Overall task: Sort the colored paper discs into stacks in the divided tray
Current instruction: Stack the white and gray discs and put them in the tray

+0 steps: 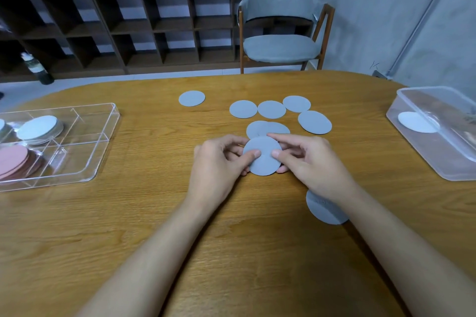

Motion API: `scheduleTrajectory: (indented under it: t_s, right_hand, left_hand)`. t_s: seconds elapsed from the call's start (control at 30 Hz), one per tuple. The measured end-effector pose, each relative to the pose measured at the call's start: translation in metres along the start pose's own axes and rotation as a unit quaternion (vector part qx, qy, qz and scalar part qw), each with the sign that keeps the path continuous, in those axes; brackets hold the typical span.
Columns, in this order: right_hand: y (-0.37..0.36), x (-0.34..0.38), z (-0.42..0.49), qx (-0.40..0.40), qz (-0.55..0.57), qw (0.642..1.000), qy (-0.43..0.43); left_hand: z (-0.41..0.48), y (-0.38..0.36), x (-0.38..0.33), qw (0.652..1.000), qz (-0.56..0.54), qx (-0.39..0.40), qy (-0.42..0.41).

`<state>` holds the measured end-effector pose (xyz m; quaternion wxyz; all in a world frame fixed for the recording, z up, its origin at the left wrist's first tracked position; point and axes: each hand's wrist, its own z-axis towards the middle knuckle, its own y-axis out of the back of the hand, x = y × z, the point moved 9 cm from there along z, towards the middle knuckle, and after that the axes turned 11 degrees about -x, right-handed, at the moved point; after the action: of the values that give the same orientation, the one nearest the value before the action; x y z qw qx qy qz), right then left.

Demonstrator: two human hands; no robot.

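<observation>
A grey paper disc [262, 162] is held just above the table's middle between my left hand [219, 162] and my right hand [306, 159], thumbs pressed on its face. Several more grey discs [270, 109] lie flat beyond my hands, two of them overlapping [260, 127] right behind the held one. One grey disc [192, 98] lies apart to the far left, and another [324, 210] peeks out under my right forearm. The clear divided tray [98, 136] sits at the left, with a white stack [38, 127] and a pink stack [13, 162] in separate compartments.
A clear plastic box [443, 162] at the right table edge holds one white disc [416, 122]. Beyond the wooden table [128, 213] stand a grey chair [280, 33] and dark cubby shelves [128, 28].
</observation>
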<state>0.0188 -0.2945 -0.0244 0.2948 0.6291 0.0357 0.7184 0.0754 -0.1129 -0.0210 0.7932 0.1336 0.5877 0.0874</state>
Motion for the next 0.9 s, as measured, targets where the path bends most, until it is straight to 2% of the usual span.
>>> scheduleTrajectory:
  t_s: [0.1, 0.2, 0.3, 0.4, 0.5, 0.6, 0.77, 0.9]
  right_hand:
    - [0.009, -0.002, 0.003, -0.021, -0.029, 0.999, 0.005]
    - [0.027, -0.004, 0.011, -0.052, -0.049, 0.997, 0.008]
    - [0.047, -0.012, 0.019, -0.081, -0.059, 0.995, 0.001]
    - [0.058, -0.022, 0.025, -0.087, -0.07, 0.994, -0.002]
    - [0.064, -0.03, 0.03, -0.094, -0.066, 0.993, -0.008]
    - [0.066, -0.033, 0.03, -0.092, -0.057, 0.994, -0.008]
    - [0.067, -0.035, 0.031, -0.095, -0.05, 0.994, -0.014]
    - [0.065, -0.036, 0.031, -0.092, -0.042, 0.995, -0.021]
  left_hand:
    - [-0.004, -0.005, -0.007, 0.999, 0.036, 0.007, -0.036]
    - [-0.011, -0.007, -0.028, 0.98, 0.105, -0.014, -0.166]
    - [-0.026, -0.033, -0.04, 0.964, 0.088, 0.089, -0.234]
    - [-0.041, -0.06, -0.039, 0.943, 0.099, 0.199, -0.247]
    - [-0.049, -0.078, -0.042, 0.928, 0.128, 0.246, -0.249]
    - [-0.059, -0.096, -0.053, 0.907, 0.138, 0.276, -0.286]
    - [-0.063, -0.101, -0.056, 0.894, 0.144, 0.271, -0.327]
    - [-0.066, -0.088, -0.063, 0.861, 0.192, 0.202, -0.425]
